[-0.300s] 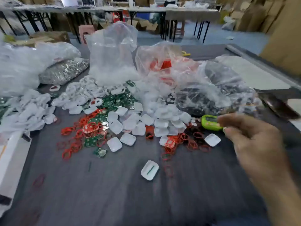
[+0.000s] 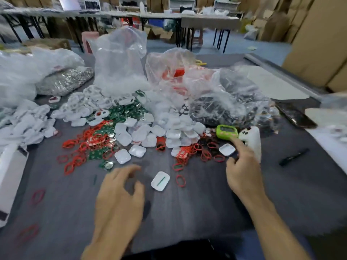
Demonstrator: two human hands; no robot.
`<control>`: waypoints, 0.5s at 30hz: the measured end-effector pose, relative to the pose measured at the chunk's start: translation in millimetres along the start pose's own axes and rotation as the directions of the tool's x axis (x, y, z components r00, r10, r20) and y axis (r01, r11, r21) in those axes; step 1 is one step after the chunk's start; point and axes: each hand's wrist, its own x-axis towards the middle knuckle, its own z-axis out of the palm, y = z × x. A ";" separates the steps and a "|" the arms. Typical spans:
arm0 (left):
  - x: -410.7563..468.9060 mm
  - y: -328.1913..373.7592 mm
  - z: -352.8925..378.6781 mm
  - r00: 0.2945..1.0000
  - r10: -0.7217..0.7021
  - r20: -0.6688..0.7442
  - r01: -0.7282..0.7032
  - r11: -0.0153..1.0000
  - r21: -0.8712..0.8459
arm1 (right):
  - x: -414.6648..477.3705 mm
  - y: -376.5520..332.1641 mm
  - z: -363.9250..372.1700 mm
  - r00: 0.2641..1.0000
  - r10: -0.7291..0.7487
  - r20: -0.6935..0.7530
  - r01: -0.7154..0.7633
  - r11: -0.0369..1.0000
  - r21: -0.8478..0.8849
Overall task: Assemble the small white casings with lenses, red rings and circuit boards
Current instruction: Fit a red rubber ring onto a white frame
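head view showed a white casing [image 2: 160,181] on the desk [image 2: 197,212] between the empty left hand [image 2: 120,196], fingers [image 2: 129,170] loosely curled, and empty right hand [image 2: 243,171], forefinger [image 2: 235,143] outstretched.

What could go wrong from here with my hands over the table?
1. The right hand stretches over the loose red rings toward the green device; it may well scatter them.
2. The left hand hovers beside the lone white casing and looks blurred, so it might knock it away.
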 end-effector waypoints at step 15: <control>93.2 -28.7 59.0 0.993 -0.114 -0.006 0.114 0.993 -0.034 | 42.8 8.8 27.8 0.998 0.004 0.061 0.008 0.984 -0.181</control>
